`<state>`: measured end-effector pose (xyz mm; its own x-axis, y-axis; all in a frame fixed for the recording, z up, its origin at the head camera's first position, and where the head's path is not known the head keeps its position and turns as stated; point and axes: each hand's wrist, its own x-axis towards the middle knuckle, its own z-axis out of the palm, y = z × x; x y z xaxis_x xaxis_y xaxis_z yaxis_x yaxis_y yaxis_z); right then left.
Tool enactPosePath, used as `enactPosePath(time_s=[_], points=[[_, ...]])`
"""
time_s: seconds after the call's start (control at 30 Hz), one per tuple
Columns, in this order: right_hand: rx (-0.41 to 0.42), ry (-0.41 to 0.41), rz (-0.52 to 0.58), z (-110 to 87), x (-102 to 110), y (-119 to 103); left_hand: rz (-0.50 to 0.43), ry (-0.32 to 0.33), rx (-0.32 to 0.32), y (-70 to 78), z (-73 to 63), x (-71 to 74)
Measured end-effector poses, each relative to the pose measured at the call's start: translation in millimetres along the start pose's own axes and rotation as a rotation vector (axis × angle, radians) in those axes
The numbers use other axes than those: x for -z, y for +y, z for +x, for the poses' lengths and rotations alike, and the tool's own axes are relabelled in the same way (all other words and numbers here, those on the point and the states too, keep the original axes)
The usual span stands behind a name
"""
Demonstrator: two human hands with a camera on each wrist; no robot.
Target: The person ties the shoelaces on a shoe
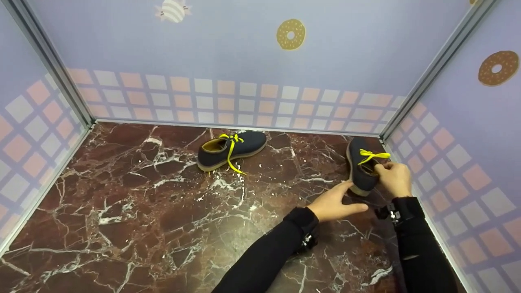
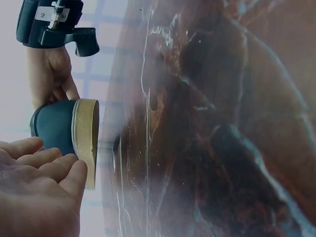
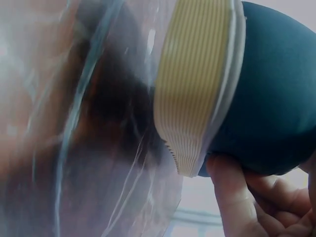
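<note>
So the right-hand dark shoe [image 1: 360, 175] sits over by the right corner of the marbled floor [image 1: 163, 211], its yellow laces [image 1: 372, 155] in a bow, and the right hand [image 1: 394, 179] has its fingers curled in a pinch on the side of the opening, partly covering the inside. Left hand [image 1: 336, 203] isn't gripping, just straightish fingers touching the heel with the thumb spread wide. The other shoe [image 1: 244, 147] is well apart near the back wall, mouth up with yellow lining [image 1: 213, 145] showing and a lace end trailing onto the floor.
</note>
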<state>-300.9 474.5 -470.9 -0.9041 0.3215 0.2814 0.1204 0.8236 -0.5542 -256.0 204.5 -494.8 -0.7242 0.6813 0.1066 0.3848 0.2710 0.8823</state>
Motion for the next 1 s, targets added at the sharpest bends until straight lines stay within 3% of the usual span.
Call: enactPosePath(time_s=[0.23, 0.4, 0.7, 1.0], points=[[-0.045, -0.027, 0.000, 12.1, 3, 21, 0.070, 0.012, 0.069, -0.8, -3.3, -2.2], [-0.045, -0.024, -0.005, 20.1, 5, 34, 0.130, -0.014, 0.061, 0.3, -6.0, -1.8], [-0.018, -0.001, -0.011, 26.9, 6, 45, 0.150, -0.030, 0.063, -1.7, -8.7, 1.6], [-0.099, -0.053, 0.012, 29.1, 8, 45, 0.141, -0.035, 0.091, -4.7, -11.4, 5.2]])
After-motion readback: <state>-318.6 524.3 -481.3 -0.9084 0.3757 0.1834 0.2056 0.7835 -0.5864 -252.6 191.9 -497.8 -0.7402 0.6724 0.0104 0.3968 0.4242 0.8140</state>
